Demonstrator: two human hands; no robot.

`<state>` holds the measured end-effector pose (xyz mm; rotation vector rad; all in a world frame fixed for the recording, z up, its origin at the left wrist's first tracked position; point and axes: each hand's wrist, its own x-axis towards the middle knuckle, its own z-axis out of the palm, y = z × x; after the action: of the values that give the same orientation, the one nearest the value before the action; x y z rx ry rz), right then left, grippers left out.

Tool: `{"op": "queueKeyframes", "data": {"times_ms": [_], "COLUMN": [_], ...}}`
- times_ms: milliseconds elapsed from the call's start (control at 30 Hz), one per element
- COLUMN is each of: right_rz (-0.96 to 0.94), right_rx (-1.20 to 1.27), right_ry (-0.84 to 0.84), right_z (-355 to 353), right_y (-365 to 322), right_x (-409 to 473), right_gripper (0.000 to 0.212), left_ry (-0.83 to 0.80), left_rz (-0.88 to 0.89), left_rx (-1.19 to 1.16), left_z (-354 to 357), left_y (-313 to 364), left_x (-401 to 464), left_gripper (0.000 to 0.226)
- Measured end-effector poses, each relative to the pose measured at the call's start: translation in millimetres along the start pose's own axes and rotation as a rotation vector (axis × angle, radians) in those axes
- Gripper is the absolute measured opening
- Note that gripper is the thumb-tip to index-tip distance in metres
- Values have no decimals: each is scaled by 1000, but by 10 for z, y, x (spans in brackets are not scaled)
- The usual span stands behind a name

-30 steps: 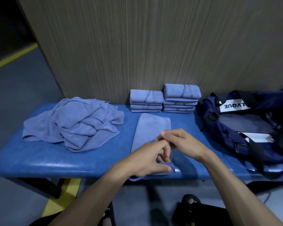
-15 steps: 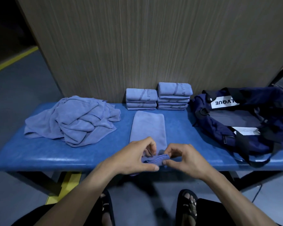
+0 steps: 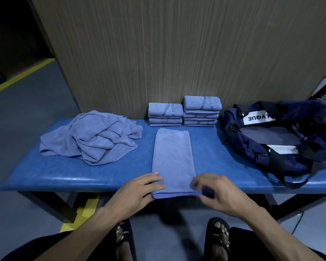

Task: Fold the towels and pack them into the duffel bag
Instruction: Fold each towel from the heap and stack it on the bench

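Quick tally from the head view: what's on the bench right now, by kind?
Folded towel stacks: 2, left stack, right stack
Long folded towel under both hands: 1
Heap of unfolded towels: 1; count within unclear
Duffel bag: 1
Total: 5

Left grip (image 3: 137, 191) flat, fingers straight; right grip (image 3: 215, 193) loosely curled.
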<state>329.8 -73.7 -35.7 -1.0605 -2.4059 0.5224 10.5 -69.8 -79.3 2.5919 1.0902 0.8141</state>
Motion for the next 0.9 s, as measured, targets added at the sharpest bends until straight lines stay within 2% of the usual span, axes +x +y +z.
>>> {"op": "queueKeyframes", "data": {"times_ms": [133,300,433,533,700,800,900], "right_rz": [-66,-89,-117,-82,57,81,139], "right_rx": [-258,-475,-538,-461,-138,-21,59], "right_ry": [5,-27,18,66,152,192,203], "right_z": [164,331,430,438,397,329,273], "right_y": [-15,-1,39,68,52,10,-18], "right_x": [-111,-163,-178,-189,-191,-129,-74], "right_gripper": [9,56,52,39,23,20,14], "left_ry": [-36,-43,-61,-73,-22,43,96], "left_rz": [-18,-70,-99,-141,-263,-300,-305], "left_rx": [-6,-110,-203,-279,-442,-448,-386], "left_z": [32,22,-11,-38,-77,-97,-70], "left_y": [0,29,34,38,43,33,33], "left_x": [-53,-67,-83,-82,-52,-28,-10], "left_gripper": [36,28,29,30,21,14,24]}}
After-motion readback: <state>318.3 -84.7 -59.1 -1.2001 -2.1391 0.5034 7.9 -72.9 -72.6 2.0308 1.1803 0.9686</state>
